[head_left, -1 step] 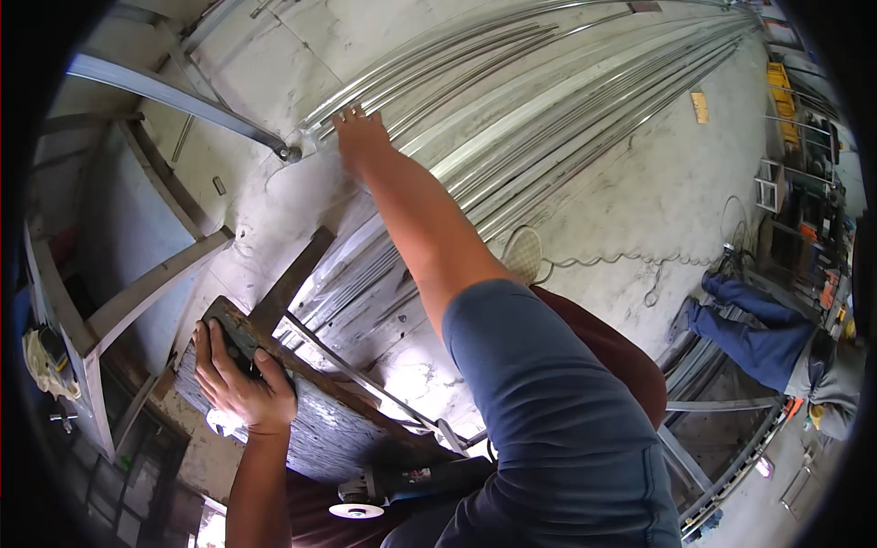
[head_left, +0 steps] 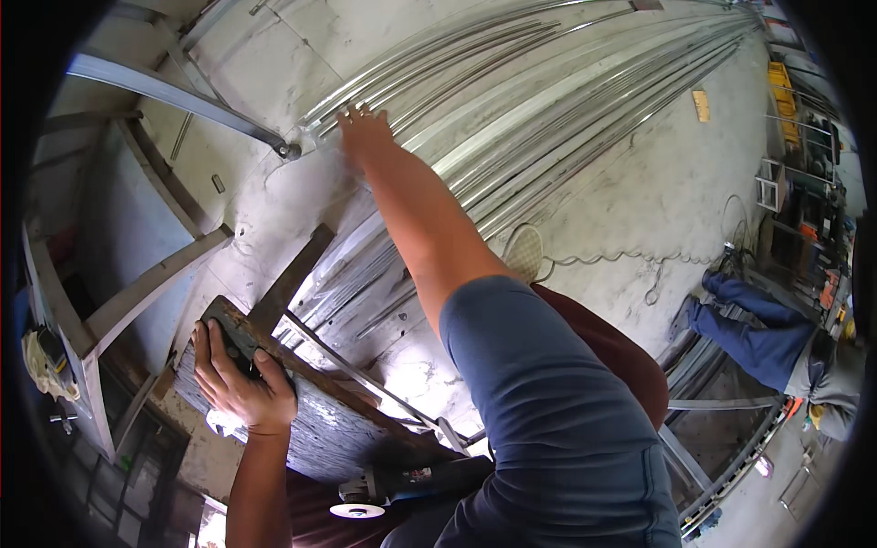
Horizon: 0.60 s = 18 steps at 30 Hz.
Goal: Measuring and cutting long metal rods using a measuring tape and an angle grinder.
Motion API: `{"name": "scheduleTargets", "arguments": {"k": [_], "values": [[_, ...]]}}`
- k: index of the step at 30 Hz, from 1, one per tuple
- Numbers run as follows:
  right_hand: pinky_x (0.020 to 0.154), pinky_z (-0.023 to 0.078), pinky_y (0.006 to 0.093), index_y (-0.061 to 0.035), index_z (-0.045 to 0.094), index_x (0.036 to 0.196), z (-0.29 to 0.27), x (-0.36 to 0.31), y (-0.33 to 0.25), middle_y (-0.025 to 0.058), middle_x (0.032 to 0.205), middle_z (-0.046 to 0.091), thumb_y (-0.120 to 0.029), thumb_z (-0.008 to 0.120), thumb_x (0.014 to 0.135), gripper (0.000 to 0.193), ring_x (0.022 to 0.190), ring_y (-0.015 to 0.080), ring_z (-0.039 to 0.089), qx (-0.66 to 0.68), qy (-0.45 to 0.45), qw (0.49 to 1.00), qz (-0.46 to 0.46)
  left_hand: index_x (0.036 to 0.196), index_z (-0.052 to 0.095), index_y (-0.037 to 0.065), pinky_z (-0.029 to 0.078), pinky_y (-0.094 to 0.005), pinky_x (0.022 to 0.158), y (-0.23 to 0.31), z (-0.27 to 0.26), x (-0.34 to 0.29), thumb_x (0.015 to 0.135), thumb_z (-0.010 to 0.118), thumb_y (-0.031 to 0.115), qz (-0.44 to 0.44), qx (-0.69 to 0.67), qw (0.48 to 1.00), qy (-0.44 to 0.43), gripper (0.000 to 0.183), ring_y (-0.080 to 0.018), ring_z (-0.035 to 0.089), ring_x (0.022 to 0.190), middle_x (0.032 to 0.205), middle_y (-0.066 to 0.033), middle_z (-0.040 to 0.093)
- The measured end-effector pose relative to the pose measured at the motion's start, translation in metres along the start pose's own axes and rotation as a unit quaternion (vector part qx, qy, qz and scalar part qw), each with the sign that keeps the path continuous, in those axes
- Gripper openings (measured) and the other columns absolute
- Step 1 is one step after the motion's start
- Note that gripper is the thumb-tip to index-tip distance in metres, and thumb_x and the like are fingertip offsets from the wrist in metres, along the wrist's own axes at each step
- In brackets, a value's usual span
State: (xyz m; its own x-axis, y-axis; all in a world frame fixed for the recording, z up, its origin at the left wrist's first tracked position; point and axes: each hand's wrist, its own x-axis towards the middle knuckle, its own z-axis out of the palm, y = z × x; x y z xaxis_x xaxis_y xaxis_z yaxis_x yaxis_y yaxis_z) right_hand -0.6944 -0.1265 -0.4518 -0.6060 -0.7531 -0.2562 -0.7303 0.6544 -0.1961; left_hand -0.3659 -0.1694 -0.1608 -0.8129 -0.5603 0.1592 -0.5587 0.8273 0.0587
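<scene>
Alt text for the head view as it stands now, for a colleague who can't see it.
The right hand, fingers spread, is at the ends of long metal rods on the floor. The left hand rests on a worn bench; a grinder lies near the lower edge.

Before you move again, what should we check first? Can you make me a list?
1. Left hand steady: ok, it rests at the end of the wooden bench.
2. Right hand gripping the metal rods: cannot tell, it's at their near ends, but the fingertips are unclear.
3. Hands covered: not ok, both are bare.
4. Angle grinder switched off: cannot tell, no switch is clearly visible.
5. Other person away from those rods: ok, they're off at the right side.
</scene>
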Motion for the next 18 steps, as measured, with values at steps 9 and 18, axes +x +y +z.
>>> {"name": "scheduleTargets", "arguments": {"k": [9,18], "values": [[0.109,0.041,0.0578,-0.0058,0.051,0.142,0.047,-0.048,0.068,0.0200,0.157,0.038,-0.018,0.053,0.097,0.046,0.146,0.0416,0.037,-0.065,0.108,0.990,0.060,0.145,0.051,0.000,0.035,-0.0522,0.112,0.001,0.002,-0.003,0.097,0.050,0.041,-0.009,0.008,1.000,-0.018,0.064,-0.0410,0.050,0.135,0.147,-0.0221,0.052],[0.117,0.034,0.0567,-0.0061,0.051,0.148,0.049,-0.098,0.092,0.0165,0.159,0.037,-0.012,0.048,0.096,0.052,0.153,0.0382,0.029,0.071,-0.040,0.992,0.095,0.148,0.051,0.007,0.035,-0.0528,0.111,0.001,0.004,-0.007,0.102,0.043,0.050,-0.016,0.030,0.999,0.002,0.064,-0.0392,0.049,0.136,0.150,-0.0166,0.051]]}}
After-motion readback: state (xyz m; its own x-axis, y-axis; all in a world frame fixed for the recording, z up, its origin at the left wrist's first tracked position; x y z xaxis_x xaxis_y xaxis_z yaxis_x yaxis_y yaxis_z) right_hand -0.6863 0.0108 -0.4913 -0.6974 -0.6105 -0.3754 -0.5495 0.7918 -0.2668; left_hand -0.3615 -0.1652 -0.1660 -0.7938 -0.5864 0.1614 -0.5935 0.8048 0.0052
